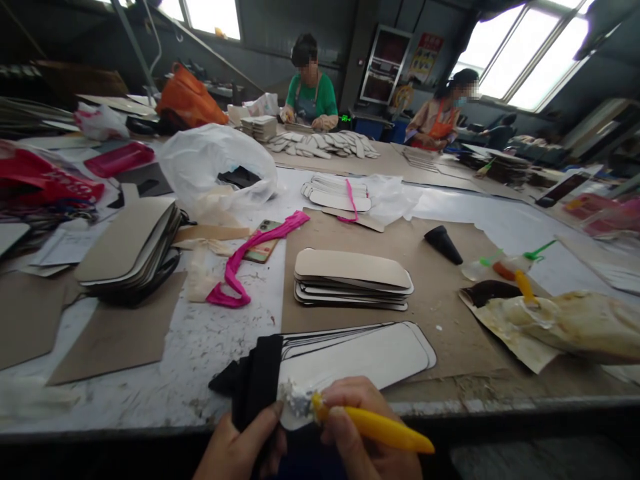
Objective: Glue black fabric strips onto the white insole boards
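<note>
My right hand [367, 413] is closed around a yellow-handled brush [390, 430], its head clotted with whitish paste. The brush head touches the near end of a fanned stack of long white panels [360, 357] with rounded ends and dark edges. Black fabric pieces [260, 370] lie along the left end of these panels. My left hand [245, 443] grips the fabric at the table's front edge, thumb on top, beside the brush head; its other fingers are partly hidden. Just beyond sits a neat stack of beige-topped panels [353, 270].
Brown board [430, 320] lies under the stacks. To the right are a paste-stained container [590, 323], a black cone [443, 244] and small bottles [515, 265]. Left are a pink strip [233, 277], a phone [263, 248] and a panel bundle [127, 247]. Two people work across the table.
</note>
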The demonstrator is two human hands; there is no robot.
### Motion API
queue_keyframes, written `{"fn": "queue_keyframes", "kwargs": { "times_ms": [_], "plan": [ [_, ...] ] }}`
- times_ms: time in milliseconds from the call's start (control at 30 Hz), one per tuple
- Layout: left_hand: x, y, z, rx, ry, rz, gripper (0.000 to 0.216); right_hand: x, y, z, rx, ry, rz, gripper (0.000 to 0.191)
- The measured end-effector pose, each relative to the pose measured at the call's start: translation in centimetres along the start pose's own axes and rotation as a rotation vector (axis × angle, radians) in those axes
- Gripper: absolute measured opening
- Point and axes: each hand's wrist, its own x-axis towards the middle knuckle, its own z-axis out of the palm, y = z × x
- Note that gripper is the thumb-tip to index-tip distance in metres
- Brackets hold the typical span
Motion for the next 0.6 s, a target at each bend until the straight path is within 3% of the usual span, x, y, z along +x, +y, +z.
{"fn": "queue_keyframes", "kwargs": {
  "times_ms": [67, 200, 333, 400, 533, 600],
  "plan": [
    [-0.2, 0.1, 0.0, 0.016, -0.024, 0.013, 0.048, 0.4, -0.1, -0.8, -0.035, -0.005, 0.078, 0.017],
    [-0.2, 0.4, 0.0, 0.061, -0.039, 0.059, 0.047, 0.8, -0.4, -2.2, -0.204, 0.113, 0.13, 0.013],
    [-0.2, 0.6, 0.1, 0.097, -0.067, 0.082, 0.047, 0.8, -0.6, -1.3, -0.036, -0.032, 0.18, 0.017],
    [-0.1, 0.6, 0.1, 0.097, -0.067, 0.071, 0.047, 0.9, 0.0, -1.5, -0.083, -0.06, 0.132, 0.017],
    [0.0, 0.3, 0.3, 0.074, -0.074, 0.052, 0.047, 1.5, 0.9, -3.5, -0.411, 0.003, -0.03, 0.009],
    [0.1, 0.2, 0.3, 0.062, -0.072, 0.061, 0.047, 1.6, 0.6, -3.6, -0.423, -0.008, -0.033, 0.009]
  ]
}}
